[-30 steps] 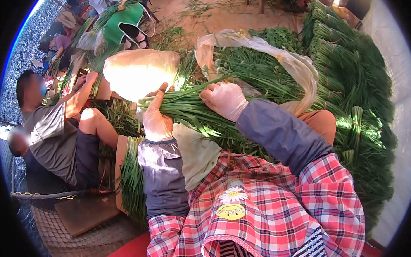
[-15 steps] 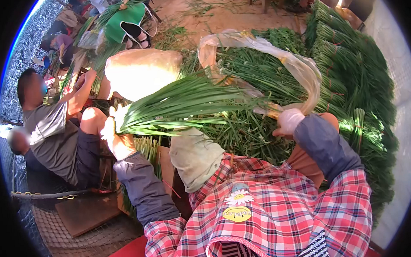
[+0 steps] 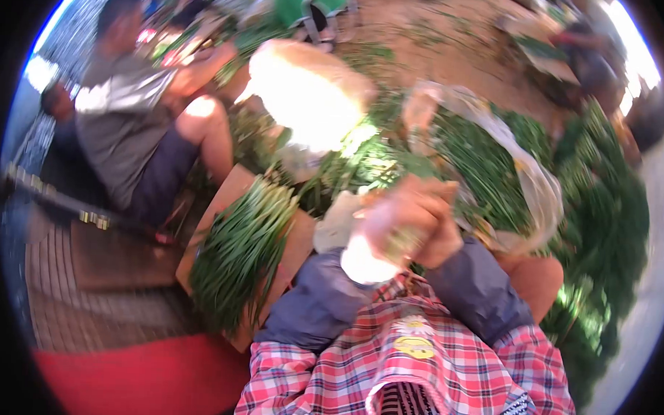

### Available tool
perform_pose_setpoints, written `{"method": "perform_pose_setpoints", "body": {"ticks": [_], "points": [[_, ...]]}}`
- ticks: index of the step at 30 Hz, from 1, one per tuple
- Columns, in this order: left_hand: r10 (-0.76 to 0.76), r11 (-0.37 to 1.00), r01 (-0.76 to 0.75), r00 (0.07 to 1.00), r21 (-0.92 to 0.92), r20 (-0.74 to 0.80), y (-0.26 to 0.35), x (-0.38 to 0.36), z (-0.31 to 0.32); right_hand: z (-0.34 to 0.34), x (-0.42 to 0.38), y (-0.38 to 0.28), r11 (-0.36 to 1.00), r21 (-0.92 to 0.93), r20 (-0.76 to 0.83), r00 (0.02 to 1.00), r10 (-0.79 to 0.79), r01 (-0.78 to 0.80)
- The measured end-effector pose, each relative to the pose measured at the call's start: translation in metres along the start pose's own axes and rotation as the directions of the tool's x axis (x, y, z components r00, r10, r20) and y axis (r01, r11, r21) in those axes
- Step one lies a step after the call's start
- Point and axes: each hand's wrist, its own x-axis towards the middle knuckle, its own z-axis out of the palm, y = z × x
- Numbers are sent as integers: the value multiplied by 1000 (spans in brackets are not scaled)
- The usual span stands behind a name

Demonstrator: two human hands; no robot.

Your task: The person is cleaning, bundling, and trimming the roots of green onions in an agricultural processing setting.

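Note:
My left hand (image 3: 394, 217) and my right hand (image 3: 442, 233) are close together in front of my chest, both blurred and with fingers curled. A pale green patch, the stalk ends of a bunch of garlic chives (image 3: 402, 243), shows between them. What my right fingers close on cannot be made out. Left of my hands, a bundle of chives (image 3: 242, 255) lies on a tilted brown board (image 3: 299, 239). A pale cloth (image 3: 333, 224) covers my knee just behind my left wrist. Beyond my hands are loose chives (image 3: 487, 165).
A clear plastic strip (image 3: 541, 193) loops over the loose chives. Tall stacked chives (image 3: 603, 195) line the right side. A sunlit bag (image 3: 307, 89) stands ahead. One person (image 3: 123, 109) sits at the left, another (image 3: 596, 67) is at upper right. Red fabric (image 3: 136, 376) lies lower left.
My left hand has swung in from the left and my right hand has come inward, so they meet in the middle. The view has turned, showing the board with chives more fully.

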Motion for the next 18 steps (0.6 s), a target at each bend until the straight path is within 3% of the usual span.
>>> {"method": "perform_pose_setpoints", "body": {"ticks": [1, 2, 4, 7, 10, 11, 12, 13, 15, 17, 18], "points": [[222, 964, -245, 956, 104, 190, -16, -15, 0, 0, 10, 4, 948, 313, 170, 985, 12, -65], [244, 944, -281, 948, 175, 203, -8, -21, 0, 3, 1, -2, 971, 211, -58, 990, 127, -112], [274, 895, -340, 930, 289, 245, 22, -34, 6, 10, -9, -19, 966, -3, -511, 831, 221, -259], [168, 908, -248, 954, 338, 248, 51, -61, -4, 12, 18, -19, 879, -292, -512, 838, 188, -376], [21, 916, -101, 979, 388, 204, 71, -102, -31, 11, 80, -16, 457, -747, -503, 860, 87, -483], [-65, 869, 14, 994, 495, 84, 73, -119, -48, 21, 105, -2, 254, -815, -510, 853, 111, -520], [-139, 805, 139, 989, 577, -44, 75, -138, -64, 20, 128, 5, 39, -850, -503, 832, 233, -525], [-124, 741, 198, 980, 642, -159, 85, -146, -84, 14, 146, 21, -179, -948, -307, 908, 286, -264], [-44, 606, 279, 947, 745, -319, 104, -153, -116, -20, 186, 58, -212, -975, -58, 852, 520, 63], [49, 496, 305, 925, 813, -377, 122, -151, -141, -15, 216, 111, -393, -903, -168, 700, 694, 173], [75, 456, 316, 918, 832, -390, 128, -149, -153, 6, 226, 141, -657, -692, -361, 645, 674, 299]]}}
